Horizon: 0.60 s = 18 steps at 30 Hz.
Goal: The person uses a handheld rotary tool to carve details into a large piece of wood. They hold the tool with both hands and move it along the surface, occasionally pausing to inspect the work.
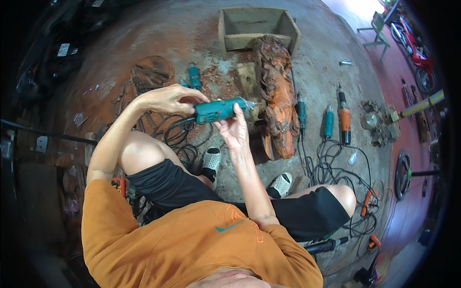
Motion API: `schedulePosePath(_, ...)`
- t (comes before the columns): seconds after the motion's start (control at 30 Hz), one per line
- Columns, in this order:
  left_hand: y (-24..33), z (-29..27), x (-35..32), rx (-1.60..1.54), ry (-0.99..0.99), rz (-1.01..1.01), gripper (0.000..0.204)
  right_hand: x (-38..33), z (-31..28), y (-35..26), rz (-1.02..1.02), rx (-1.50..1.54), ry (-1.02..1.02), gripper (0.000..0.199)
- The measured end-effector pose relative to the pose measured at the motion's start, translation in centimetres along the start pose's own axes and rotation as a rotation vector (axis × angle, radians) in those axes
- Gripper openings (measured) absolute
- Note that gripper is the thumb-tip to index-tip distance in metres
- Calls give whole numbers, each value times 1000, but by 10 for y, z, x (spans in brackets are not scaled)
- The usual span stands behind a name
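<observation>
Two hands share one teal die grinder [218, 111], held level above the knees with its nose pointing right at the reddish wood carving [277, 103] on the floor. The left hand [168, 99] is wrapped over the tool's rear end, where the cord leaves it; the right hand [234, 128] cups the body from beneath, fingers curled up toward the nose. Judging by that grip, the step in hand is bringing the bit to the wood or seating it, and it would go best with the rear hand steering, the front hand bracing close to the tip, and the cord kept out of the way. Just right of the carving lie more grinders: a dark teal one [301, 114], a lighter teal one [328, 122] and an orange one [344, 117]. Farther off sits a wooden box [230, 28]. Black cables [331, 163] coil near the person's feet.
</observation>
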<state>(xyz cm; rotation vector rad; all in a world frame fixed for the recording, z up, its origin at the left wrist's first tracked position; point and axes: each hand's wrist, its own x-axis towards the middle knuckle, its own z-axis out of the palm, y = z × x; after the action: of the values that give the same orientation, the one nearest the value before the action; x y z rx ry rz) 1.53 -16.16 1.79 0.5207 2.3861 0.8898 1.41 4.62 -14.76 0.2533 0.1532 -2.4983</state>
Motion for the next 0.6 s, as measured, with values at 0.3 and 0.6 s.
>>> schedulePosePath(0.3,12,23,24,97,-105,-239,95,2,-7,21,-10,-109,51,51)
schedulePosePath(0.6,-7,41,54,138,-201,-205,101,6,-21,24,46,-138,93,52)
